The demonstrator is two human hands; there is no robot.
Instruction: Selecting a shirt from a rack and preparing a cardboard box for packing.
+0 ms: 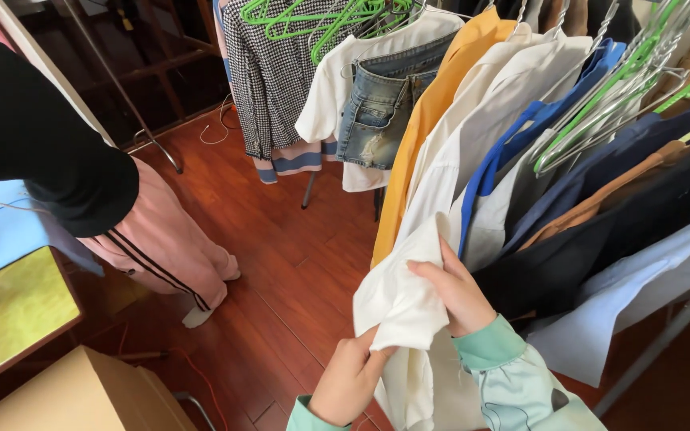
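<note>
Cloth of the cream shirt (409, 299) hung low on the crowded clothes rack (672, 327), beside a yellow garment (429, 112), and looked light, soft and limp. The left hand (350, 379) was pinched shut on its bunched lower edge, while the right hand (458, 294) was closed on the fold above. Gripping gathered fabric seemed safest, since a loose edge would likely slip.

Cream white shirt (409, 295), yellow shirt (433, 104) to its left, blue denim shorts (377, 108), black-and-white checked shirt (269, 72), green hangers (313, 16), red-brown wooden floor (281, 263)
</note>
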